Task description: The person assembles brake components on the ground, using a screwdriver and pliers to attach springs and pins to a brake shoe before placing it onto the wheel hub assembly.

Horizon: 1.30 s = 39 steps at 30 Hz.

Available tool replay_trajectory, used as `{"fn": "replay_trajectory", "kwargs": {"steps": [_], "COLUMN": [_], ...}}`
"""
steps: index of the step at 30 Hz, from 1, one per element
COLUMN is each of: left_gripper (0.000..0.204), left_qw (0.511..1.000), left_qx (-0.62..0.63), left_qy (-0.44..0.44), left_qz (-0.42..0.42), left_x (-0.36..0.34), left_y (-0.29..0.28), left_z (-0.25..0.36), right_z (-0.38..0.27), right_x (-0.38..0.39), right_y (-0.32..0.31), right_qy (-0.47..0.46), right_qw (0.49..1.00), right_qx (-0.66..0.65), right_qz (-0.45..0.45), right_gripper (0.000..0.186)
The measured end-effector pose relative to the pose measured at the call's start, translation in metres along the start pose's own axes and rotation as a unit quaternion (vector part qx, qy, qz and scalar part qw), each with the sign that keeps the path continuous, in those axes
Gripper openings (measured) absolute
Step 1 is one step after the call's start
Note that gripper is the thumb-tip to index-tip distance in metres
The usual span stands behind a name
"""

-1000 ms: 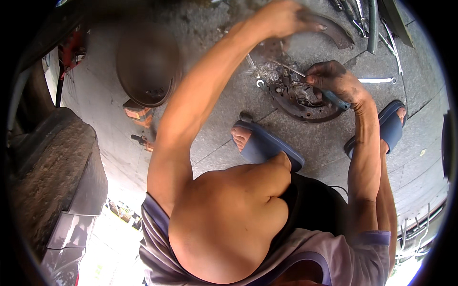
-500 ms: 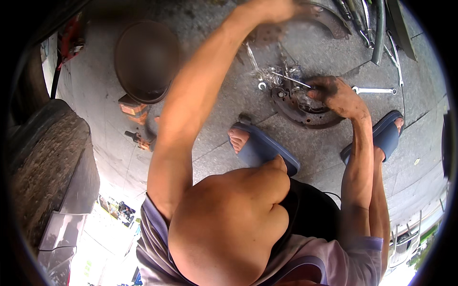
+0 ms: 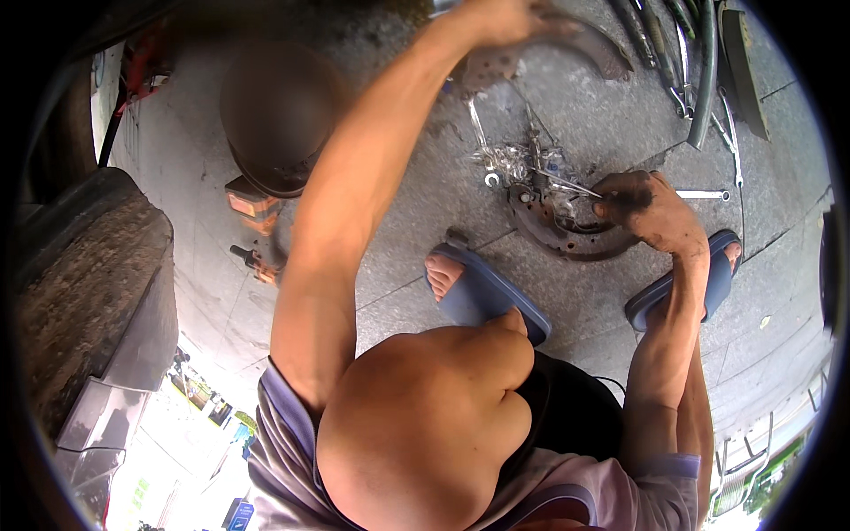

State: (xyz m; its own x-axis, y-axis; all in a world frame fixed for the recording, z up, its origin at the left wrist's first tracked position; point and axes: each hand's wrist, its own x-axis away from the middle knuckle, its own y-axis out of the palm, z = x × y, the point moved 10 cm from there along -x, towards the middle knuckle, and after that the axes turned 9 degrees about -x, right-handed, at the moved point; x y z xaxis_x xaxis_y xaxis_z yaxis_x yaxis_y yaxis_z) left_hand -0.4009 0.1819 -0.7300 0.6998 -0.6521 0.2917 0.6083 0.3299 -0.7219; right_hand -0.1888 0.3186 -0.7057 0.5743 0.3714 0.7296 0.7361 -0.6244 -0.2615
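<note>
My left hand reaches over a rusty curved brake shoe at the top; its fingers are blurred, so their grip is unclear. My right hand, blackened around the fingers, is closed on a thin metal screwdriver, its handle largely hidden by the hand. The shaft lies over a brake assembly on the floor, with curved rusty shoes, springs and small fittings. An open-ended spanner lies beside it.
A brown drum and an orange-black power tool are on the left, near a dark bulky piece. Assorted tools and another spanner lie at right. My blue-sandalled feet flank the assembly.
My right hand, with the screwdriver, has moved down in the picture, as has the brake assembly. My left hand has shifted slightly up and left, still over the upper shoe.
</note>
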Motion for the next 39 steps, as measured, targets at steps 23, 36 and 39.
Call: {"fn": "replay_trajectory", "kwargs": {"steps": [23, 36, 39], "left_gripper": [0.025, 0.047, 0.052], "left_qw": [0.948, 0.93, 0.921], "left_qx": [-0.165, 0.267, 0.29], "left_qy": [-0.01, -0.234, -0.252], "left_qz": [0.272, 0.091, 0.065], "left_x": [0.141, 0.255, 0.253], "left_y": [-0.022, 0.124, 0.127], "left_z": [0.05, 0.024, 0.028], "right_z": [0.038, -0.032, -0.026], "right_x": [0.018, -0.044, -0.035], "right_y": [-0.066, 0.075, 0.074], "right_qy": [-0.018, -0.051, -0.058], "right_qw": [0.934, 0.992, 0.995], "right_qx": [0.189, 0.075, 0.049], "right_qz": [0.301, -0.09, -0.069], "right_gripper": [0.026, 0.045, 0.044]}}
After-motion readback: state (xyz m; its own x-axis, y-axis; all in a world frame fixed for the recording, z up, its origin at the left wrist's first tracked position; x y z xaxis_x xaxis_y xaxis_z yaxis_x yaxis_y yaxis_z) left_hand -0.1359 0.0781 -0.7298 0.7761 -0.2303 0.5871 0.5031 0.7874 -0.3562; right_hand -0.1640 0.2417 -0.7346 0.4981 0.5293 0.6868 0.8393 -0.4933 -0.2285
